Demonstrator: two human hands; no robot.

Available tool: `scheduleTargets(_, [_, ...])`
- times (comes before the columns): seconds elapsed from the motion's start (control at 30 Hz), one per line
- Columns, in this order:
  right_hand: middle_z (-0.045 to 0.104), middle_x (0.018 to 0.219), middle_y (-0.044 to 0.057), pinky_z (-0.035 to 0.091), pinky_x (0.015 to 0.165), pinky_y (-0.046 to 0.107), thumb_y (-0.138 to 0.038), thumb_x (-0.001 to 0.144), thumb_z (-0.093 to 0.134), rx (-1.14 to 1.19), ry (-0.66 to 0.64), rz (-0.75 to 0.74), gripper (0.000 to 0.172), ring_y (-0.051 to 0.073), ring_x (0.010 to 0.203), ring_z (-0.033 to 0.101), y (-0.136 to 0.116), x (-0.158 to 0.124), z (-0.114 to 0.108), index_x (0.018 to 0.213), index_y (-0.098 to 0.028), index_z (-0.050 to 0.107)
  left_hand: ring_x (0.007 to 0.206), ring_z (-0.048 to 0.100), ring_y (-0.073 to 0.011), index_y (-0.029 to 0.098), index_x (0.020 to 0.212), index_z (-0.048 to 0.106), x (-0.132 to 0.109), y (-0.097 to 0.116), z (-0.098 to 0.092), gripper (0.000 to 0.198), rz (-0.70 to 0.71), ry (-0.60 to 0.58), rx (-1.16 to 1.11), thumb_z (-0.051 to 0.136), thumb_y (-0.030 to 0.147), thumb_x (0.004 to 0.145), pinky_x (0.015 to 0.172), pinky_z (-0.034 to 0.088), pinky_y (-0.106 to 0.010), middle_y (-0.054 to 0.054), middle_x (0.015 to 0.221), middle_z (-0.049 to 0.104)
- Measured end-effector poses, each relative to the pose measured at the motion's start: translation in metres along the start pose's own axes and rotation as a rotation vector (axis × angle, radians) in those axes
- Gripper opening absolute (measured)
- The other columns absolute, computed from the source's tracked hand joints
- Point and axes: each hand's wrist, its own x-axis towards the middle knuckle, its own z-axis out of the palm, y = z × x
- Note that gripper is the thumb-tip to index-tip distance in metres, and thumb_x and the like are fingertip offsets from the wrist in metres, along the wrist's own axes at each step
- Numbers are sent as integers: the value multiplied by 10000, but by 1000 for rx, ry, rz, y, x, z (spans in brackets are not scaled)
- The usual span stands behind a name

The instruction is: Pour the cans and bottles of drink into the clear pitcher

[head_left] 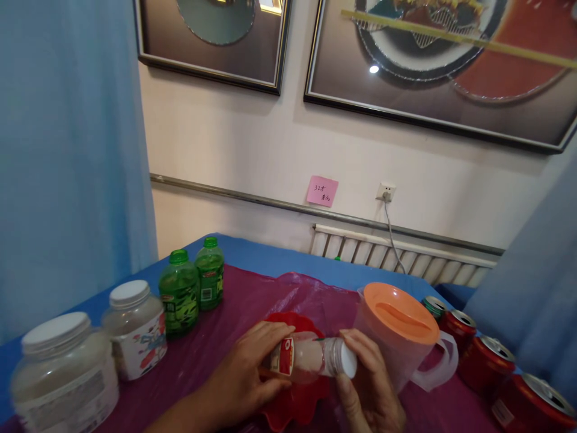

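Observation:
My left hand (246, 376) is wrapped round the body of a small clear plastic bottle (306, 359) with a red label, held on its side above a red scalloped bowl (295, 404). The fingers of my right hand (367, 385) are closed on the bottle's white cap (348, 361). The bottle holds a whitish content. Just right of the hands stands a clear jug with an orange lid (396, 313).
Two green bottles (193, 288) and two white-lidded jars (130, 328) stand at the left on the purple sheet (238, 300). Several red cans (489, 361) line the right edge. Blue curtains hang on both sides; a radiator (396, 255) runs behind the table.

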Motion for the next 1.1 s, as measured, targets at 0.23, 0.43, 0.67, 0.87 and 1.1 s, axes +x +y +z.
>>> scheduleTargets(0.23, [626, 1169, 106, 520, 858, 336, -421, 891, 716, 6, 19, 12, 321, 249, 1086, 619, 6, 0, 0, 1144, -224, 699, 1254, 609, -270, 304, 1414, 501, 1, 7, -2, 645, 14, 12, 26, 736, 259, 815, 1094, 478, -443, -72, 1377, 658])
scheduleTargets(0.43, [585, 1129, 95, 508, 829, 324, -497, 832, 764, 151, 15, 134, 415, 229, 1005, 601, 7, -2, 5, 1109, -220, 624, 1240, 616, -278, 302, 1408, 524, 2, 11, -2, 630, 10, 9, 14, 747, 295, 819, 1084, 488, -447, -78, 1361, 669])
scheduleTargets(0.67, [572, 1142, 99, 517, 838, 353, -580, 838, 724, 180, 13, 134, 501, 247, 1012, 602, 7, -5, 7, 1165, -226, 586, 1232, 623, -286, 300, 1407, 523, 5, 11, -4, 623, 14, -5, 5, 737, 294, 821, 1089, 483, -467, -82, 1354, 673])
scheduleTargets(0.87, [611, 1228, 107, 510, 930, 385, -483, 967, 592, 169, 34, 168, 358, 251, 1106, 617, 2, -9, 7, 1230, -241, 606, 1225, 627, -271, 299, 1390, 513, 5, 16, -6, 618, 15, 8, -4, 756, 286, 822, 1069, 495, -445, -74, 1342, 675])
scheduleTargets(1.1, [643, 1226, 113, 466, 972, 394, -496, 968, 585, 62, -12, 193, 396, 274, 1144, 610, -1, -7, 1, 1254, -228, 644, 1248, 611, -283, 278, 1386, 528, 5, 15, -6, 645, -20, -8, -11, 763, 250, 786, 1089, 476, -468, -85, 1361, 666])
